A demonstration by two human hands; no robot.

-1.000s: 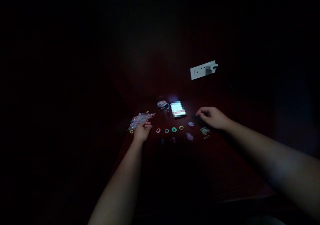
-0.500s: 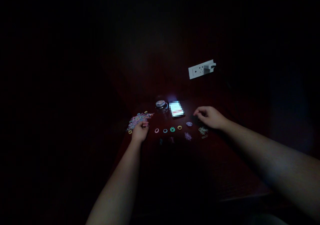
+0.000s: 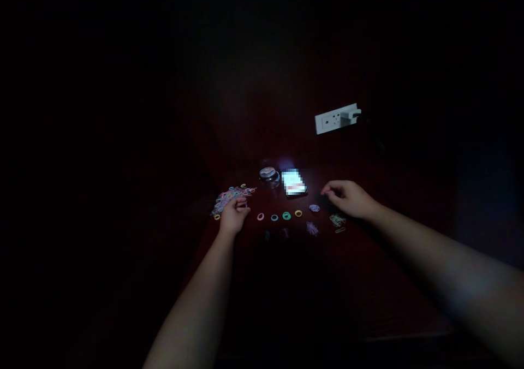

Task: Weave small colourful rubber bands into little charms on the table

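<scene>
My left hand (image 3: 234, 216) rests at the near right edge of a mixed heap of small coloured elastic bands (image 3: 229, 197). Its fingers curl toward the thumb, and whatever lies between them is too small to make out. Over the right side of the dark red table (image 3: 368, 281), my right hand (image 3: 347, 197) has thumb and forefinger pinched together; any object there is hidden. Just below it lies a pale green pile of bands (image 3: 337, 220). Between the hands runs a row with a pink band (image 3: 261, 216), a blue band (image 3: 274, 217), a green band (image 3: 286, 216) and a yellow band (image 3: 298, 213).
Purple bands (image 3: 314, 208) and a lilac pile (image 3: 312, 228) lie toward the right. A round lidded jar (image 3: 269, 177) stands behind the row, beside a lit phone (image 3: 293, 182). A white socket plate (image 3: 329, 120) with a plug is on the wall. Surroundings are very dark.
The view shifts slightly left-right and down between frames. Both hands stay nearly in place, with only small finger movement at the left hand; the band piles look the same.
</scene>
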